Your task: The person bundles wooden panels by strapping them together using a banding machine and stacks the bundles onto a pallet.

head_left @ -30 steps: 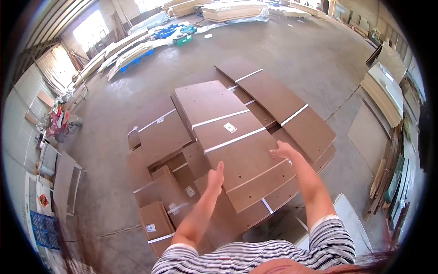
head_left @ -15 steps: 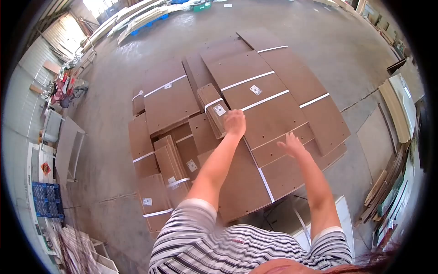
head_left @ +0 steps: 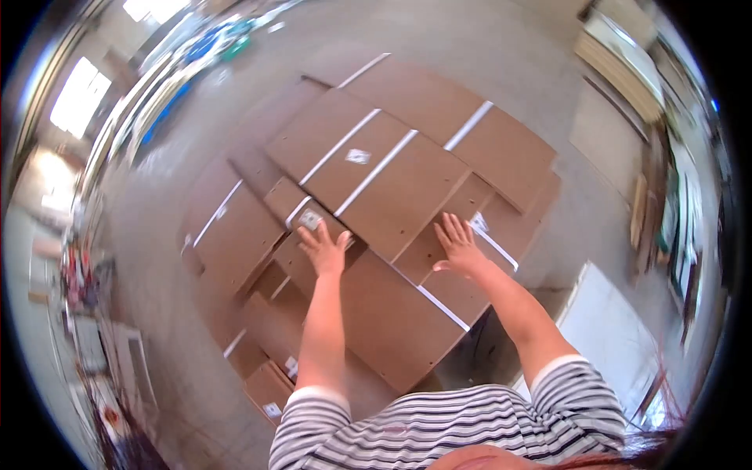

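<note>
My left hand (head_left: 323,249) is open, fingers spread, at the near end of a narrow strapped bundle of brown boards (head_left: 283,200) with a white label. Whether its fingertips press on the bundle cannot be made out. To the right, my right hand (head_left: 458,247) is also open and spread, over a lower brown panel (head_left: 423,254) beside a label and white strap (head_left: 495,245). Between and beyond the hands lies a large strapped stack of brown panels (head_left: 376,168) with a label in its middle. Neither hand grips anything.
Another strapped stack (head_left: 497,145) lies at the far right of the pile, one more (head_left: 235,235) at the left. A white panel (head_left: 607,337) leans near my right arm. Boards (head_left: 619,66) are piled on the concrete floor (head_left: 486,35) at right; long materials line the far left.
My view has turned to the right. My left hand has gone from closed at the narrow bundle to spread open. A label and strap now show beside my right hand.
</note>
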Demonstrator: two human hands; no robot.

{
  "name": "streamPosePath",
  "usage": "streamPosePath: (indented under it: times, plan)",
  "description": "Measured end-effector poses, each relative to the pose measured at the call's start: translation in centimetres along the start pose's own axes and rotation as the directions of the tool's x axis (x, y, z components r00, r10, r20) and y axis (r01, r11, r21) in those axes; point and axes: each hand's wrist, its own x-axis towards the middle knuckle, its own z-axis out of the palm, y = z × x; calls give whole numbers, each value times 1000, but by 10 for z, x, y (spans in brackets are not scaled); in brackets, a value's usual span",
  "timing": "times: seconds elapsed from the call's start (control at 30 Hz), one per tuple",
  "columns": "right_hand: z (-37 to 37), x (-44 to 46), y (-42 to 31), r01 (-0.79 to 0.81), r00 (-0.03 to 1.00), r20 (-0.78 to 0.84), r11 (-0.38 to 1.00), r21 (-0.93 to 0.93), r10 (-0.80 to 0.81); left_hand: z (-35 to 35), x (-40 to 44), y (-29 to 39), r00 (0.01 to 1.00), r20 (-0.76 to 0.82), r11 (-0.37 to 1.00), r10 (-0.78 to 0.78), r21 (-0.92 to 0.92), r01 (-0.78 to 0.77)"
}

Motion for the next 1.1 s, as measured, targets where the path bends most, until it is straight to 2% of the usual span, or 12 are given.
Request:
streamPosePath:
  times: [0.17,0.3,0.47,0.5,0.57,0.67,0.73,0.83,0.9,0.93,0.97,1.1]
  plan:
    - [-4,-6,-9,-21,1000,2,1000,-10,21,-60,-26,28,950,285,991,-131,21,130]
    - [-6,-73,-42,250,952,-190,967,38,-239,-61,-108,33,883,-321,884,343,-207,-419]
    - [0,-239,-66,202,975,-174,883,425,-139,-82,-291,80,774,-18,672,633,-485,-560]
    - [8,-278,-63,201,973,-189,893,403,-134,-86,-328,93,733,-41,608,679,-528,-593]
    - [10,-360,-62,-146,984,164,840,522,69,-76,-399,106,555,1,409,832,-677,-612]
    - [37,-481,-62,-229,972,96,759,609,216,-82,-488,123,279,59,231,958,-736,-636]
    - [51,-557,-72,-413,896,167,636,652,411,-44,-527,127,155,166,226,974,-780,-583]
    - [77,-653,-93,-488,815,136,541,685,563,-120,-571,163,224,230,321,947,-712,-625]
    - [105,-707,-113,-581,696,163,416,700,699,-86,-585,176,60,125,133,990,-733,-667]
    - [143,-732,-117,-474,757,-9,560,680,653,-67,-590,187,-24,167,104,986,-717,-690]
    - [111,-749,-134,-555,583,102,303,774,806,-57,-595,203,-127,114,-1,985,-738,-675]
    - [124,-788,-154,-577,304,141,64,814,942,-91,-618,279,-381,33,-245,924,-713,-657]
